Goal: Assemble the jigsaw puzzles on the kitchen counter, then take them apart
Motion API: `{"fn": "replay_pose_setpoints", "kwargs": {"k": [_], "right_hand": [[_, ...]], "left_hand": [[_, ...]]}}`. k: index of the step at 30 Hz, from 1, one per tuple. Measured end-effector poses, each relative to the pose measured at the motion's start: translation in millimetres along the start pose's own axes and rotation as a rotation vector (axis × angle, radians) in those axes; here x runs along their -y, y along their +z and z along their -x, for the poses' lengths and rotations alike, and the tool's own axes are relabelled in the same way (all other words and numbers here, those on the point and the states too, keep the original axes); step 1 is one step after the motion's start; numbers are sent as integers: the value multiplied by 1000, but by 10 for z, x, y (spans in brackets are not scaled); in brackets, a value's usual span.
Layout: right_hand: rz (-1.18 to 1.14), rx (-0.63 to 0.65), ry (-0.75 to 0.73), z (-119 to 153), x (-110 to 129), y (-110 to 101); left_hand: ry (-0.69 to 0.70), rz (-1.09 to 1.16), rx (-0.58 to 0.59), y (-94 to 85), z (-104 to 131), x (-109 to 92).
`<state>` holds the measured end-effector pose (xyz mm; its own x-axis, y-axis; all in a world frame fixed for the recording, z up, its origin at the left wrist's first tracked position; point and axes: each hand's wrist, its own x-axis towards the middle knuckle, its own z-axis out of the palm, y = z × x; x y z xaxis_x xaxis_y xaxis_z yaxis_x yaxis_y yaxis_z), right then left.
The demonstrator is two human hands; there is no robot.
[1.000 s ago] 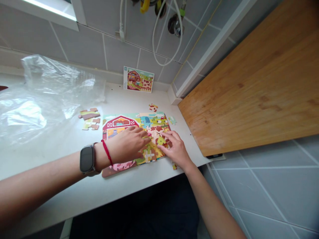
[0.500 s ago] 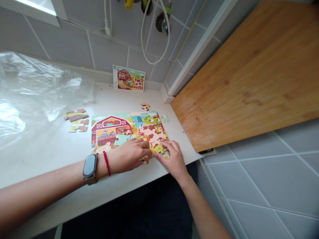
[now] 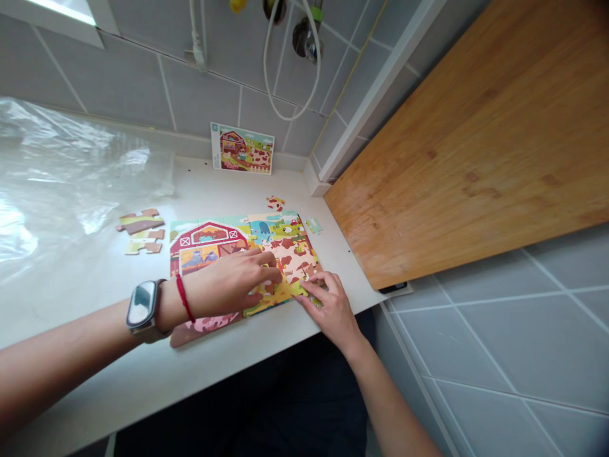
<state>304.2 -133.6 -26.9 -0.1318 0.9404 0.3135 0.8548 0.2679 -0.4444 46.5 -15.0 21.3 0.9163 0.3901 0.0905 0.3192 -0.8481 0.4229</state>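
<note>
A farm jigsaw puzzle (image 3: 209, 230), with a red barn and a spotted cow, lies on the white counter near its front edge. My left hand (image 3: 233, 279) hangs over the middle of it, fingers curled down. Between thumb and fingers shows a small brown-and-pale puzzle piece (image 3: 269, 289), partly hidden. My right hand (image 3: 333, 308) rests at the lower right corner, thumb and fingers closed on a yellow-green puzzle piece (image 3: 299, 289) there. The left hand and wrist cover part of the barn and the area below it.
Loose puzzle pieces lie left of the puzzle (image 3: 143, 231), behind it (image 3: 275, 203) and by its right edge (image 3: 314, 225). A picture card (image 3: 242, 149) leans on the tiled wall. Clear plastic wrap (image 3: 71, 184) spreads at left; a wooden board (image 3: 466, 152) stands at right.
My left hand has drawn back to the left, away from my right hand, uncovering the puzzle's lower edge and a pink pig picture. My right hand stays at the corner.
</note>
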Motion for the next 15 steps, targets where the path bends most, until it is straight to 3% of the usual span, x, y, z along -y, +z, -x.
{"fn": "replay_pose_setpoints", "kwargs": {"k": [7, 15], "right_hand": [[-6, -14, -6, 43, 56, 37], [4, -33, 20, 83, 78, 84]], "left_hand": [[-135, -118, 54, -18, 44, 210], [-62, -121, -43, 87, -21, 110]]}}
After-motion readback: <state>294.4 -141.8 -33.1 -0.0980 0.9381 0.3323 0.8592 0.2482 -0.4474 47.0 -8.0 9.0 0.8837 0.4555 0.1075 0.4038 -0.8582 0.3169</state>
